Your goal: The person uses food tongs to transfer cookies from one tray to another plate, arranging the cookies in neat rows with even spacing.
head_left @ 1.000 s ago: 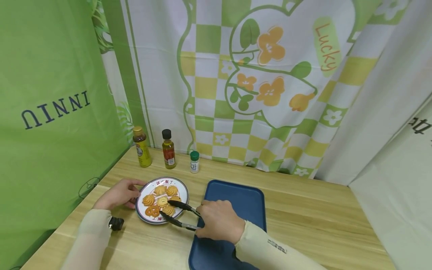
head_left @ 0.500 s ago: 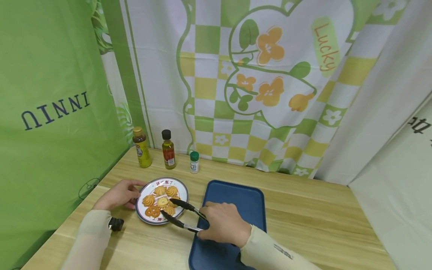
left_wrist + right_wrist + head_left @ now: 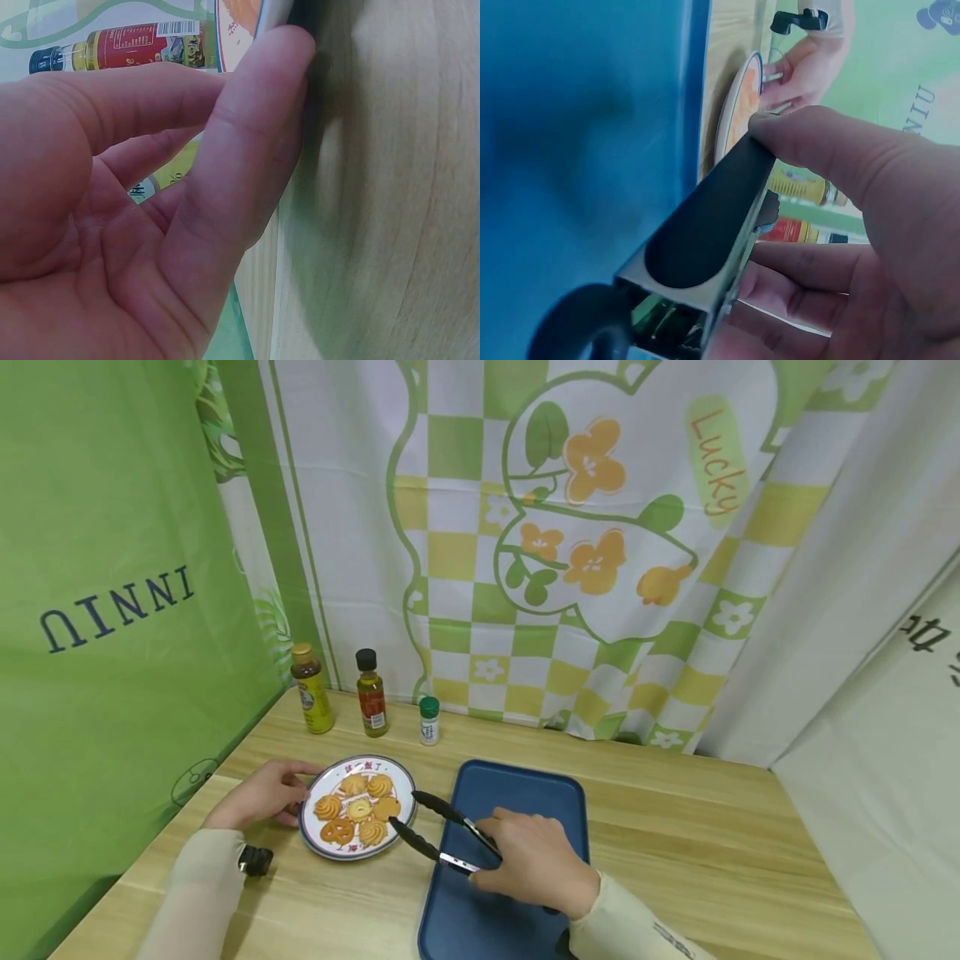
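Note:
A white plate (image 3: 407,793) with a dark rim and red lettering holds several piped cookies (image 3: 372,833), a plain round cookie (image 3: 386,808) and a pretzel (image 3: 337,832). My left hand (image 3: 262,793) touches the plate's left edge with mostly straight fingers; in the left wrist view its fingertip (image 3: 289,49) meets the rim. My right hand (image 3: 536,860) grips black-tipped metal tongs (image 3: 457,862) above the blue tray (image 3: 510,785). The tongs' arms stand apart with nothing between them, one tip over the plate's right side, the other near its right rim.
A yellow-labelled bottle (image 3: 312,697), a black-capped bottle (image 3: 371,697) and a green-capped shaker (image 3: 429,722) stand along the back of the wooden table (image 3: 675,860). A patterned curtain (image 3: 465,568) hangs behind them, with a green cloth (image 3: 112,718) at the left.
My right hand and the tongs have moved right, from over the cookies to the plate's right side and the tray. My left hand stays at the plate.

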A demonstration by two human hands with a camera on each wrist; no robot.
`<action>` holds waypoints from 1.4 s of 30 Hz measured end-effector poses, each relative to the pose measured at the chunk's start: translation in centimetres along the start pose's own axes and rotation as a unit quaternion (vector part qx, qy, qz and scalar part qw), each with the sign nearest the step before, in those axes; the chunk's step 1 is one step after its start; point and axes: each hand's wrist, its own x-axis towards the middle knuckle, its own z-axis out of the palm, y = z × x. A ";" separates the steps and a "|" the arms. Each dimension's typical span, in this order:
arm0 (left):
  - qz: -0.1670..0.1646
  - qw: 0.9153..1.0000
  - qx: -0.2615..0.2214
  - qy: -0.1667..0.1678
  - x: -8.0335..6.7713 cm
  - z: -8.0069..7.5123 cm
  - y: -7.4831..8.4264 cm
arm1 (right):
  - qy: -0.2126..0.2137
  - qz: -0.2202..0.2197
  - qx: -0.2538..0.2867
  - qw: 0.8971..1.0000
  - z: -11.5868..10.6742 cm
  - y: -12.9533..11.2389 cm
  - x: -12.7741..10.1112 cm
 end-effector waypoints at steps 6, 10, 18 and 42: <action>0.001 1.000 -0.002 -0.002 0.2 0.2 0.0 | -0.006 0.034 0.024 0.999 -0.2 2.3 -1.6; -0.001 1.000 -0.006 -0.001 0.4 0.3 -0.1 | -0.012 0.066 0.049 0.997 -0.5 3.8 -2.6; 0.007 1.000 -0.001 -0.008 0.4 0.1 -0.3 | 0.014 0.144 0.049 0.988 -1.6 6.5 -5.0; 0.009 1.000 -0.006 -0.017 0.1 0.0 -0.3 | 0.047 0.275 0.058 0.958 -1.1 16.4 -12.8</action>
